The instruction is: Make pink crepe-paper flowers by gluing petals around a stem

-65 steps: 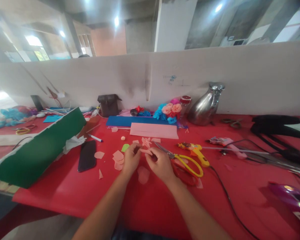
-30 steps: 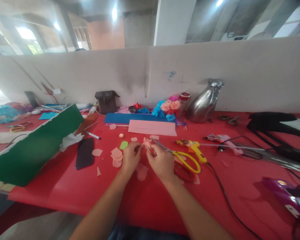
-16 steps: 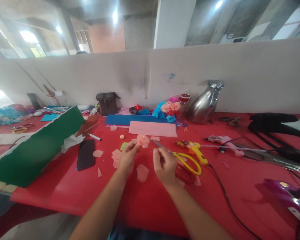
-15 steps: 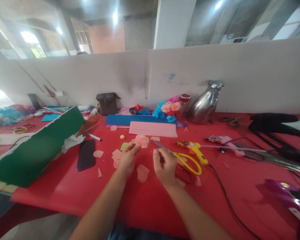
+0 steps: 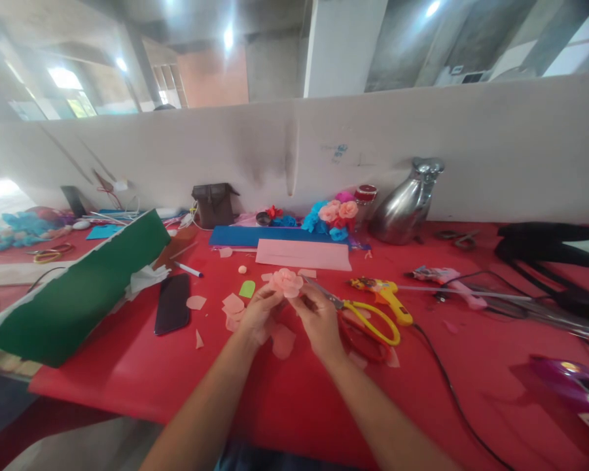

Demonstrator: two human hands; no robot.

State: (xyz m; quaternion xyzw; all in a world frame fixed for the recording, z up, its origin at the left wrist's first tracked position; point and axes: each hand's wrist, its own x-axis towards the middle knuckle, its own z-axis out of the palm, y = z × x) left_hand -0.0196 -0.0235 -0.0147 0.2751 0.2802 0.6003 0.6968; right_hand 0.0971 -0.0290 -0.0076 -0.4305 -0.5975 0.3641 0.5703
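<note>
A peach paper flower [image 5: 287,281] is held up between my two hands, above the red table [image 5: 294,399]. My left hand [image 5: 260,318] pinches it from the left and below. My right hand [image 5: 320,322] has its thumb and fingers closed on the flower's right side. Just right of that hand lie scissors [image 5: 375,322] with yellow and red handles, their blades partly behind the hand. Below the hands rests a peach paper petal [image 5: 283,340], partly covered. More cut petals [image 5: 233,303] and a green paper piece [image 5: 247,288] lie to the left.
A yellow glue gun [image 5: 395,304] and a pink one [image 5: 451,282] lie to the right, with cords. Left are a phone [image 5: 172,304] and a green board [image 5: 88,288]. Behind stand pink paper [image 5: 304,255], finished flowers [image 5: 336,214] and a metal jug [image 5: 406,203]. Another person's arm shows far left.
My right hand has moved left from beside the scissors onto the flower. The flower has shifted slightly right and down, and both hands now hold it.
</note>
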